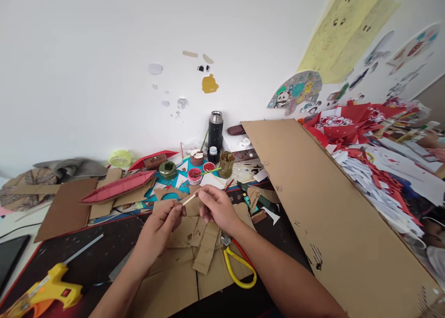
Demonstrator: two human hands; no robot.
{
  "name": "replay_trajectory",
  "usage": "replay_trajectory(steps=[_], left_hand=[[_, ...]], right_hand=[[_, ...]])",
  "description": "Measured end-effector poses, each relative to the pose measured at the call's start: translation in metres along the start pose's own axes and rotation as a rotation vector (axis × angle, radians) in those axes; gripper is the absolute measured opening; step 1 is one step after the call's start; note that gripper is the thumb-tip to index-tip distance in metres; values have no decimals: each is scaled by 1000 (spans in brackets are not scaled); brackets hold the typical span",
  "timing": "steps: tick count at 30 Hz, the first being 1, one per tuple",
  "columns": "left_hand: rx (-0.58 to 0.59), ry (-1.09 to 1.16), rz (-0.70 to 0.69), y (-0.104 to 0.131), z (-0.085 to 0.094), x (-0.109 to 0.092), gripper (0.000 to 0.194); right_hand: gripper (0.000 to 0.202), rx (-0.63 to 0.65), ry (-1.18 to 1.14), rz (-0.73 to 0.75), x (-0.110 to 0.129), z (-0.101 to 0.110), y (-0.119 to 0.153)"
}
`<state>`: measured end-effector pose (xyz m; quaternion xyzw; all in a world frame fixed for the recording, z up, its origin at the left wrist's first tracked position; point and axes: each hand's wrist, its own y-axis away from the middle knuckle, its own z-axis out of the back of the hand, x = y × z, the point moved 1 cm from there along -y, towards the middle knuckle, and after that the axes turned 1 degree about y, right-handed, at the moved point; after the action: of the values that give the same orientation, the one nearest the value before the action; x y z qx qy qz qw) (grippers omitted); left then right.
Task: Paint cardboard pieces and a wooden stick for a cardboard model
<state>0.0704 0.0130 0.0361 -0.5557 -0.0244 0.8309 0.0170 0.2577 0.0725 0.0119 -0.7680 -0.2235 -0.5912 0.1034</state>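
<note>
Both hands meet over the cardboard pieces in the middle. My left hand (167,220) pinches one end of a short pale stick (188,200). At the stick's other end, my right hand (216,207) has its fingers closed on it. Beneath the hands lie flat cardboard sheets (174,281) and a narrow cardboard strip (206,248). Scissors with yellow and red handles (239,281) rest to the right, below my right wrist. A yellow glue gun (52,290) lies at the lower left with a glue stick poking out.
Behind the hands stand paint pots (194,174), a green jar (168,169), a glass (227,164) and a black flask (215,132). A long cardboard panel (333,206) slants along the right. A red boat-shaped piece (118,187) lies left; paper scraps (371,188) pile beyond the panel.
</note>
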Motion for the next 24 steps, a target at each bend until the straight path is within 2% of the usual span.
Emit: replay_trajectory(steps=[5,11,17,20,24], left_hand=[[-43,-147,-39,2,0,1,54],[-26,-249,-73,6,4,8,50],[-40,-323,-93,10,7,4,55],[-61,-365,-176,11,6,1,59],[-130,-430,-343,12,4,6,48]], right_hand=[[50,16,61,25,-4,-2,2],[37,-13,163,49,-10,4,5],[25,-14,423,84,-6,6,10],[23,-34,612,134,-2,4,13],[25,-28,784,179,2,3,15]])
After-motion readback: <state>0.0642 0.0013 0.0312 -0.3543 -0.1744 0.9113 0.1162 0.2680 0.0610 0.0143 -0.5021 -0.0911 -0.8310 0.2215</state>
